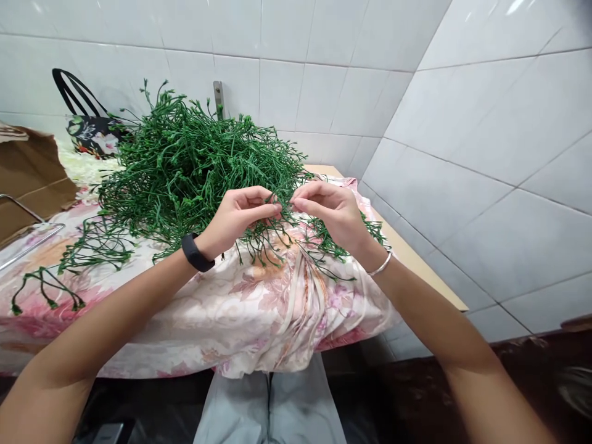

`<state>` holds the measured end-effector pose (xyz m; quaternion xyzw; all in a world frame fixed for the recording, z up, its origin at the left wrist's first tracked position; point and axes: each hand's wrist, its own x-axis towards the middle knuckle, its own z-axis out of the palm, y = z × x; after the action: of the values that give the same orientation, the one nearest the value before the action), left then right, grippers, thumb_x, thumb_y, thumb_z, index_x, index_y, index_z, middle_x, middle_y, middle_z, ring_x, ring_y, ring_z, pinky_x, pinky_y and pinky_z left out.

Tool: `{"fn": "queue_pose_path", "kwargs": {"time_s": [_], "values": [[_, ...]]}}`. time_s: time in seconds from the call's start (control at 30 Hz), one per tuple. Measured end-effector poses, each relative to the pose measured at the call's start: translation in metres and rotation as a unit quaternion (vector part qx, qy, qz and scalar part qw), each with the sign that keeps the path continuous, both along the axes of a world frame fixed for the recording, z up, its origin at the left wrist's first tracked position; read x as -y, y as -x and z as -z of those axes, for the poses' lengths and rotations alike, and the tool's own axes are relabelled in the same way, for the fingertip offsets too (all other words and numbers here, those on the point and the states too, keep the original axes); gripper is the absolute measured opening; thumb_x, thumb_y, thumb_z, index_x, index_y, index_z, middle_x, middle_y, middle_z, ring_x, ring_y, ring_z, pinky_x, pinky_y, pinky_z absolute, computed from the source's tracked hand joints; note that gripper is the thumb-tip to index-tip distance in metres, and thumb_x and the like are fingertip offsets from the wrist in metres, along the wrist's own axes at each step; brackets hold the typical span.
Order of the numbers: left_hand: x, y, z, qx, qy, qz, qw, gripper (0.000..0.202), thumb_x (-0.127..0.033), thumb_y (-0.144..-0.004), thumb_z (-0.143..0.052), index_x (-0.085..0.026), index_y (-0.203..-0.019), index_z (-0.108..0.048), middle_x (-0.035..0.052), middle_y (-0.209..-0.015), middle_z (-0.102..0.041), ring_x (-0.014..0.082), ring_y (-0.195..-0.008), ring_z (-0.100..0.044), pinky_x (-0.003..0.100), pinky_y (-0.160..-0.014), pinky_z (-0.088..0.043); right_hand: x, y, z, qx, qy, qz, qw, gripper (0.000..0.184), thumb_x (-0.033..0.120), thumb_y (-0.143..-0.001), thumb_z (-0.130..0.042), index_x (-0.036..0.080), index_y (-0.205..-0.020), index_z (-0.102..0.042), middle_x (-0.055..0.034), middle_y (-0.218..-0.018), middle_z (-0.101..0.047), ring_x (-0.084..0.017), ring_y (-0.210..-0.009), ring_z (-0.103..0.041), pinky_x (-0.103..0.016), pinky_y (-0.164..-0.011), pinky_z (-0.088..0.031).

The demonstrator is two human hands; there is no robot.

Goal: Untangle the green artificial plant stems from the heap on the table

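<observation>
A big heap of green artificial flower stems (203,160), thin and branched with small tips, lies on the floral tablecloth (185,320). At its front right edge, my left hand (243,213) has thumb and fingers pinched on a green stem. My right hand (330,209) faces it a short way off, its fingertips pinched at the same stem. The exact grip is partly hidden behind the fingers. More green stems hang below my hands, and a smaller bunch (330,240) lies under my right hand. A few loose stems (46,290) rest at the left.
A black floral bag (95,132) stands at the back left beside pale flowers (78,163). At the left edge are a brown cardboard box (37,179) and a metal wire rack (32,246). White tiled walls (485,135) close off the back and right. The cloth is bunched in front.
</observation>
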<state>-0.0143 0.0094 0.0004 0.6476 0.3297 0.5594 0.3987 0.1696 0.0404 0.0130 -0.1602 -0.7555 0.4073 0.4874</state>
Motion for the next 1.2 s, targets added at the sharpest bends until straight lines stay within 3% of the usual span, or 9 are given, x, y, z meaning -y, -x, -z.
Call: {"fn": "queue_pose_path", "kwargs": {"time_s": [0.17,0.4,0.57,0.67,0.77,0.87,1.03,1.13,1.2], "values": [[0.001,0.003,-0.002,0.013,0.022,0.036,0.999,0.012,-0.027,-0.071,-0.067,-0.017,-0.076,-0.064,-0.0012,-0.069,-0.063,0.0083,-0.066,-0.057,0.020,-0.063,-0.043,0.001,-0.003,-0.003,-0.025,0.019,-0.028,0.999,0.007,0.023,-0.078,-0.061,0.017,-0.080,-0.060,0.0009,-0.070,-0.060,-0.008,-0.057,-0.057,-0.025,-0.056,-0.048],[0.004,0.001,0.002,0.011,0.033,0.116,0.993,0.014,-0.026,-0.077,-0.060,-0.017,-0.085,-0.066,0.0020,-0.077,-0.065,0.0119,-0.074,-0.059,0.023,-0.068,-0.046,0.008,-0.005,-0.002,0.013,0.012,-0.084,0.996,0.009,0.024,-0.077,-0.062,0.017,-0.081,-0.061,0.0008,-0.069,-0.060,-0.008,-0.058,-0.057,-0.022,-0.053,-0.047],[0.004,0.001,0.001,0.017,0.017,0.144,0.989,0.015,-0.023,-0.079,-0.057,-0.019,-0.091,-0.066,0.0011,-0.083,-0.064,0.0103,-0.076,-0.058,0.022,-0.071,-0.047,0.012,-0.003,-0.002,-0.014,-0.038,-0.008,0.999,0.014,0.028,-0.084,-0.052,0.019,-0.083,-0.062,0.0008,-0.071,-0.057,-0.007,-0.060,-0.053,-0.023,-0.054,-0.044],[0.005,0.000,0.000,0.005,-0.002,0.136,0.991,0.018,-0.022,-0.080,-0.055,-0.019,-0.095,-0.065,0.0022,-0.088,-0.063,0.0108,-0.078,-0.058,0.022,-0.071,-0.048,0.011,-0.005,-0.004,0.020,-0.132,0.088,0.987,0.012,0.026,-0.083,-0.052,0.021,-0.087,-0.063,-0.0008,-0.082,-0.058,-0.011,-0.074,-0.055,-0.027,-0.065,-0.045],[0.004,0.002,-0.001,-0.010,-0.019,0.117,0.993,0.018,-0.022,-0.081,-0.054,-0.019,-0.095,-0.065,0.0022,-0.086,-0.062,0.0103,-0.075,-0.057,0.022,-0.068,-0.048,0.008,-0.007,-0.005,0.092,-0.264,0.183,0.943,0.012,0.023,-0.076,-0.060,0.024,-0.088,-0.063,-0.0012,-0.097,-0.059,-0.017,-0.098,-0.053,-0.036,-0.087,-0.040],[0.003,0.003,-0.003,-0.052,-0.029,0.082,0.995,0.019,-0.023,-0.080,-0.054,-0.018,-0.094,-0.065,0.0020,-0.080,-0.062,0.0097,-0.070,-0.056,0.021,-0.064,-0.048,0.005,-0.007,-0.005,0.142,-0.316,0.220,0.912,0.016,0.024,-0.077,-0.060,0.025,-0.093,-0.062,-0.0003,-0.102,-0.061,-0.020,-0.104,-0.051,-0.041,-0.094,-0.033],[0.005,0.002,-0.004,-0.136,-0.029,-0.015,0.990,0.021,-0.018,-0.076,-0.052,-0.014,-0.092,-0.066,0.0015,-0.069,-0.061,0.0090,-0.061,-0.054,0.020,-0.056,-0.044,0.001,-0.007,0.001,0.172,-0.333,0.220,0.901,0.005,0.025,-0.079,-0.059,0.022,-0.081,-0.063,0.0020,-0.072,-0.063,-0.015,-0.076,-0.055,-0.038,-0.084,-0.034],[0.006,0.000,-0.003,-0.179,-0.062,-0.112,0.975,0.019,-0.015,-0.072,-0.052,-0.013,-0.083,-0.066,-0.0015,-0.055,-0.055,0.0077,-0.051,-0.048,0.019,-0.049,-0.040,0.002,-0.005,0.003,0.170,-0.337,0.216,0.901,0.005,0.025,-0.079,-0.059,0.021,-0.079,-0.062,0.0014,-0.072,-0.063,-0.014,-0.076,-0.054,-0.036,-0.082,-0.036],[0.006,0.000,-0.001,-0.198,-0.091,-0.155,0.964,0.014,-0.014,-0.069,-0.053,-0.013,-0.076,-0.065,-0.0031,-0.050,-0.050,0.0068,-0.047,-0.045,0.018,-0.045,-0.036,0.003,-0.004,0.004,0.164,-0.312,0.183,0.918,0.006,0.024,-0.079,-0.058,0.020,-0.081,-0.062,-0.0001,-0.075,-0.062,-0.014,-0.077,-0.054,-0.034,-0.079,-0.039]]}}
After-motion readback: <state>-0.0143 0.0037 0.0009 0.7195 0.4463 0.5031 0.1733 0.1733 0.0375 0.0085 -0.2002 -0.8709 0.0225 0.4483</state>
